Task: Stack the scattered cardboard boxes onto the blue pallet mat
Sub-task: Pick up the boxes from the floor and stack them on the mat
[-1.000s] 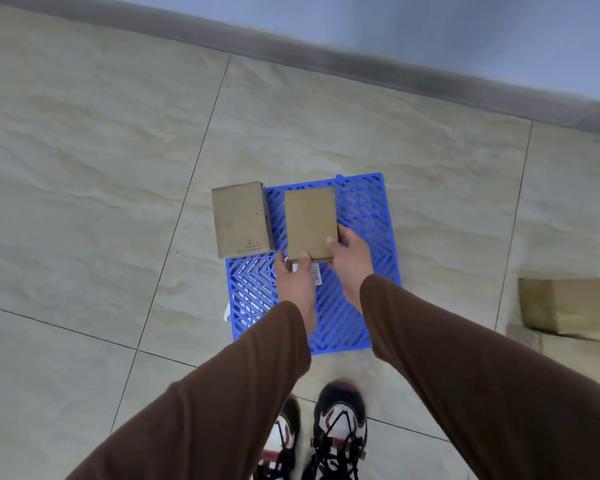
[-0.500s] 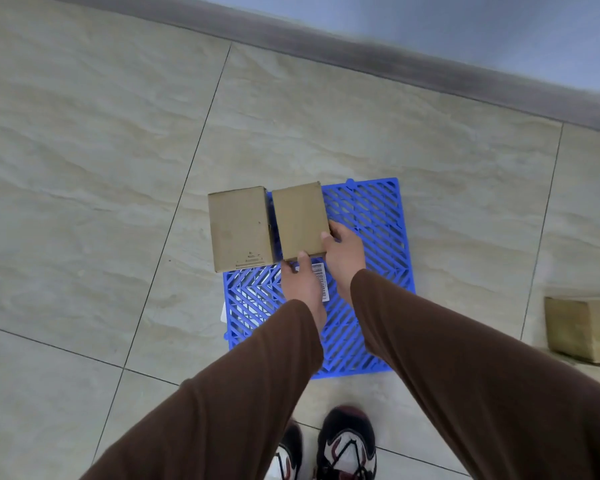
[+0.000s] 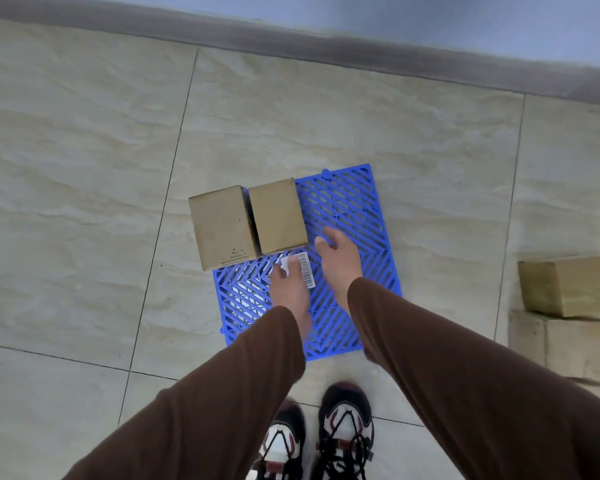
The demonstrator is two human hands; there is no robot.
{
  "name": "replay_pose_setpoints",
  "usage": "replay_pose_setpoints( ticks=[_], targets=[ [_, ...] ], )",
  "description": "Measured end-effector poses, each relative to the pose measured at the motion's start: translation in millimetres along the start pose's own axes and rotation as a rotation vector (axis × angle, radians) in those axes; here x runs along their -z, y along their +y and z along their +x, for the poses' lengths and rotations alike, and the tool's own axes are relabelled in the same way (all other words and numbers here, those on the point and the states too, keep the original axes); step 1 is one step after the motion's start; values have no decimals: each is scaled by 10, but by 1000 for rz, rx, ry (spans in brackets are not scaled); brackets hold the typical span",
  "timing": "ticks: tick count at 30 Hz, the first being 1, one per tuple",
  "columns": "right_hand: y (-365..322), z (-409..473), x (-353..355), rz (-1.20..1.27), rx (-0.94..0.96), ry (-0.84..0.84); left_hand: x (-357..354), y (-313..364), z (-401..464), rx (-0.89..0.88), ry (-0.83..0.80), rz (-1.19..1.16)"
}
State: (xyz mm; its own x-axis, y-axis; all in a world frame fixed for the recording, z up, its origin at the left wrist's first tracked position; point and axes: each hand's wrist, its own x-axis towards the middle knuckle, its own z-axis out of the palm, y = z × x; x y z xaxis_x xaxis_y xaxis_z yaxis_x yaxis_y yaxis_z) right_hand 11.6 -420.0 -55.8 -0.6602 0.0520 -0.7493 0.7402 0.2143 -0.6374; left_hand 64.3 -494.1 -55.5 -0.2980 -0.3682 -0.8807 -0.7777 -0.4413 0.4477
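Observation:
Two cardboard boxes stand side by side at the far left corner of the blue pallet mat (image 3: 354, 216). The left box (image 3: 222, 226) overhangs the mat's left edge; the right box (image 3: 278, 216) sits against it. My left hand (image 3: 290, 287) hovers over the mat just below the right box, fingers apart, holding nothing. My right hand (image 3: 338, 259) is a little to the right of that box, open and apart from it. A white barcode label (image 3: 307, 270) lies on the mat between my hands.
More cardboard boxes (image 3: 568, 285) lie on the tile floor at the right edge, one resting on another (image 3: 565, 344). My shoes (image 3: 343, 427) stand just below the mat. A grey skirting board (image 3: 291, 43) and wall run along the far side.
Both hands set the right box down beside the left box, let go and drew back toward me. The view shifted, bringing more of the boxes at the right into sight.

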Motion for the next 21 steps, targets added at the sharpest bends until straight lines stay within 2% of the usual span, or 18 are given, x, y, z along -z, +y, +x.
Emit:
replay_pose_setpoints(
  ticks=[9, 16, 21],
  targets=[
    [400, -966, 1115, 49, -80, 345, -210, -46, -1069, -166, -141, 389],
    [715, -2085, 2038, 299, -155, 601, -470, -269, -2003, -414, -403, 839],
    [1021, -2783, 2558, 443, -208, 706, -648, -632, -2529, -463, -508, 977]
  ],
)
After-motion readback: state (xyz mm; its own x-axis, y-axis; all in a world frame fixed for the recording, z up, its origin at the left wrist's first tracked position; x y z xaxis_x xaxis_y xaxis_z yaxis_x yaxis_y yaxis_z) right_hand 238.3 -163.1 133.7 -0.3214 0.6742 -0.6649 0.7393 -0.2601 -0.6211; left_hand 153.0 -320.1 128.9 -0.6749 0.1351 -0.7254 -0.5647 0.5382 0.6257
